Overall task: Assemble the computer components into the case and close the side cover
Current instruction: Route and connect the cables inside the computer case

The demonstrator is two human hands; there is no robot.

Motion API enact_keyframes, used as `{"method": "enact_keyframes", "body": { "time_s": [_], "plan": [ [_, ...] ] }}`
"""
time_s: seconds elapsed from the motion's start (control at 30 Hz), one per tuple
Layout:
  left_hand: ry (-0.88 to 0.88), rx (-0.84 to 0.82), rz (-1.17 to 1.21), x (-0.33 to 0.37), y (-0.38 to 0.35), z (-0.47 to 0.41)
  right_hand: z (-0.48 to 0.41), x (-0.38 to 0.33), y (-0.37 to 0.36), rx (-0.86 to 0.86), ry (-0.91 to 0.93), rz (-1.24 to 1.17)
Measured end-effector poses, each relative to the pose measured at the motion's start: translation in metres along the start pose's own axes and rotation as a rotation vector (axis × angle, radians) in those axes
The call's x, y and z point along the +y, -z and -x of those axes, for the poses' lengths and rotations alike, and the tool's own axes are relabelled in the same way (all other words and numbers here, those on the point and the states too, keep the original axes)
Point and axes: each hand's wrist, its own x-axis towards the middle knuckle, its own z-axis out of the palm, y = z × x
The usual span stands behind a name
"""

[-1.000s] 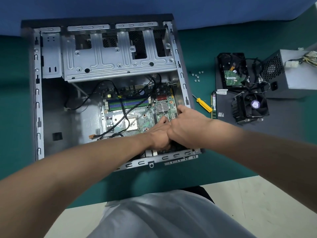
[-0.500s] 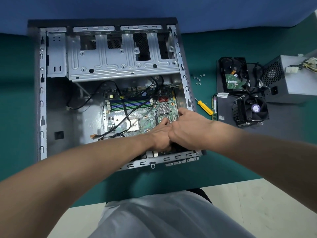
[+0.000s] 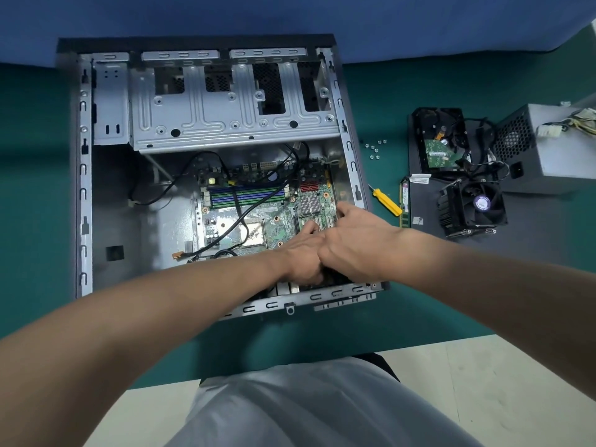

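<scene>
Green worktop [image 3: 403,317], open case [image 3: 83,195] lying flat: both hands work at the near right corner of the motherboard [image 3: 277,221].
Left hand [image 3: 301,258] and right hand [image 3: 358,248] touch side by side inside the case. The left fingers [image 3: 310,226] extend onto the board. The right fingers [image 3: 346,210] curl down at its right edge. Whether either set of fingers holds a part cannot be told, as the area under both palms is dark. Left of the fingers lie black cables [image 3: 238,221]. Right of the fingers, outside the case, are a yellow-handled screwdriver [image 3: 387,201], a memory stick [image 3: 404,201] and a cooler fan [image 3: 474,204] on a dark panel [image 3: 532,230]. Beyond the fingers is the drive cage [image 3: 225,121]. Farther right are loose screws [image 3: 374,150], a hard drive [image 3: 438,140] and a power supply [image 3: 561,146].
</scene>
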Motion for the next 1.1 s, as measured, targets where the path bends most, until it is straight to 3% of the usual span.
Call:
{"method": "enact_keyframes", "body": {
  "time_s": [0.23, 0.37, 0.57, 0.77, 1.1],
  "plan": [
    [-0.064, 0.08, -0.002, -0.001, 0.001, 0.003, -0.001, 0.001, 0.001, -0.043, -0.006, -0.022],
    [-0.029, 0.043, -0.054, -0.004, -0.003, 0.0, 0.001, 0.005, 0.001, 0.005, 0.003, -0.013],
    [0.056, -0.011, 0.077, -0.01, -0.002, -0.002, -0.002, 0.0, -0.001, -0.073, 0.013, 0.011],
    [-0.031, -0.013, 0.082, -0.01, 0.002, -0.003, -0.001, 0.007, 0.0, -0.022, 0.02, -0.029],
    [0.013, -0.039, 0.099, -0.008, 0.005, -0.004, -0.005, 0.003, -0.003, -0.05, 0.009, -0.015]
  ]
}}
